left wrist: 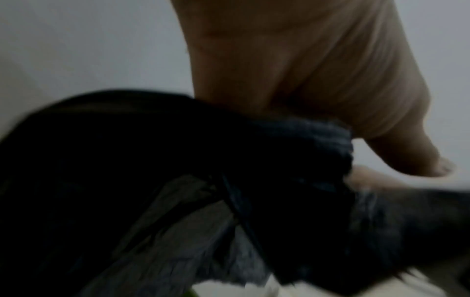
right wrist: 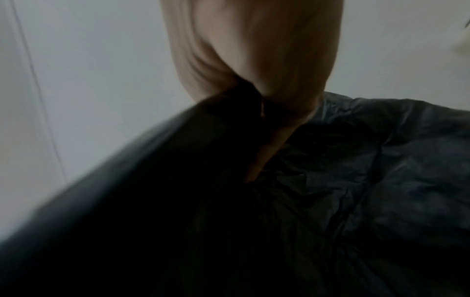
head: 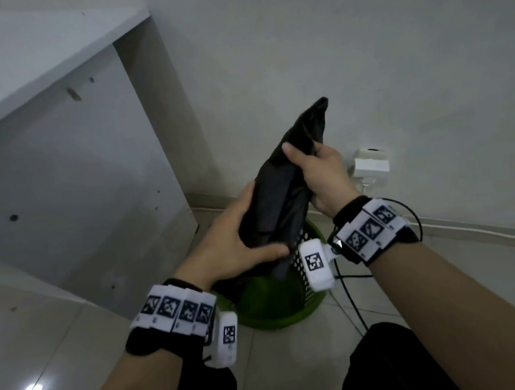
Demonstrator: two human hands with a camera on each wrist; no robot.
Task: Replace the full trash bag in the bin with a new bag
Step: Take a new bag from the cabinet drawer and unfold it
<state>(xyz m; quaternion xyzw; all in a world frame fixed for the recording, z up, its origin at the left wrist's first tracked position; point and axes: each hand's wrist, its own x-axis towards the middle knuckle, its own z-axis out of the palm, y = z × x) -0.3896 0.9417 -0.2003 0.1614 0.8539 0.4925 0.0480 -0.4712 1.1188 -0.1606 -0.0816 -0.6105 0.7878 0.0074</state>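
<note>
A black trash bag (head: 281, 192), bunched and folded lengthwise, is held up over a green perforated bin (head: 274, 307) on the floor. My left hand (head: 241, 231) grips its lower part, thumb across the front. My right hand (head: 313, 163) grips it higher up, and the bag's tip sticks out above the fingers. The left wrist view shows crumpled black plastic (left wrist: 203, 201) under the left hand (left wrist: 305, 80). In the right wrist view the bag (right wrist: 330, 191) fills the lower frame beneath the right hand (right wrist: 254, 60). The bin's inside is mostly hidden by the bag and my hands.
A white cabinet side panel (head: 67, 183) stands at left, close to the bin. A white wall (head: 360, 41) runs behind. A white plug box (head: 370, 164) with cables sits at the wall's foot on the right. Pale tiled floor (head: 44, 360) lies around.
</note>
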